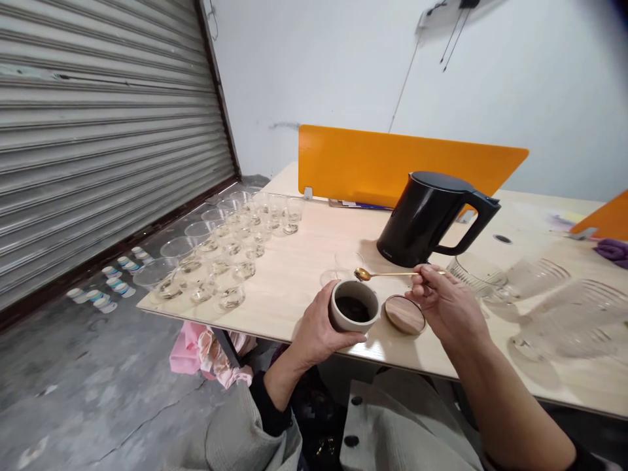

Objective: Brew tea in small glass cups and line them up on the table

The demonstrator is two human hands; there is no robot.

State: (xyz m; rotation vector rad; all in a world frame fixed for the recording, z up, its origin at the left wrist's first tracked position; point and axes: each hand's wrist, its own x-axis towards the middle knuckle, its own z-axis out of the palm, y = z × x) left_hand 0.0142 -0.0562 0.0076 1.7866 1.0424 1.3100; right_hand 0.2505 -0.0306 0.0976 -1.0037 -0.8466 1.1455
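Note:
My left hand [318, 327] is wrapped round a small pale-grey jar [340, 320], tilted a little towards me, with dark loose contents [352, 307] inside. In my right hand [441, 297] a gold teaspoon [387, 275] is pinched by its handle. Its bowl hangs just above the jar's far rim, with a little dark material on it. A round wooden lid [405, 314] lies on the table between my hands. Just beyond the jar stands a clear cup [347, 261], partly hidden. To the left, rows of clear plastic cups [233, 275] hold small dark bits at their bottoms.
A black electric kettle [417, 219] stands behind my right hand. Stacked clear cups [574, 314] lie on their sides at the right. An orange divider [353, 163] crosses the table [314, 245]. Small white-and-blue items [118, 282] and pink cloth or bags [189, 350] are on the floor.

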